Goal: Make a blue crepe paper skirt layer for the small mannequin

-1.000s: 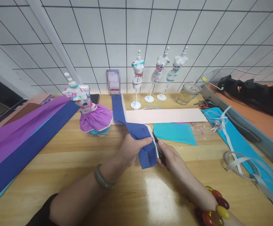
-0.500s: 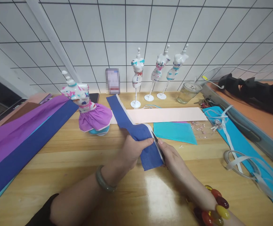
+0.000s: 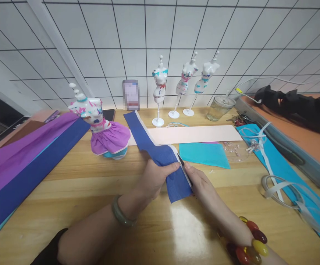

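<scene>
A long blue crepe-paper strip with a white band along its right edge runs toward me over the table. My left hand pinches it near its close end, thumb on top at the white band. On the right edge, my right hand grips a thin black pointed tool lying along the band. Most of that tool is hidden by the fingers, so its kind is unclear. Both thumbs almost meet at the edge. The strip's near end hangs loose below the hands.
To the left stands a doll mannequin in a purple skirt, beside long paper sheets. Behind are three smaller mannequins, a phone and a glass. A pale strip, turquoise piece and white ribbon lie rightward.
The strip's loose near end has shifted slightly right and downward. Both hands keep their grip in nearly the same place. The whole view has moved a little.
</scene>
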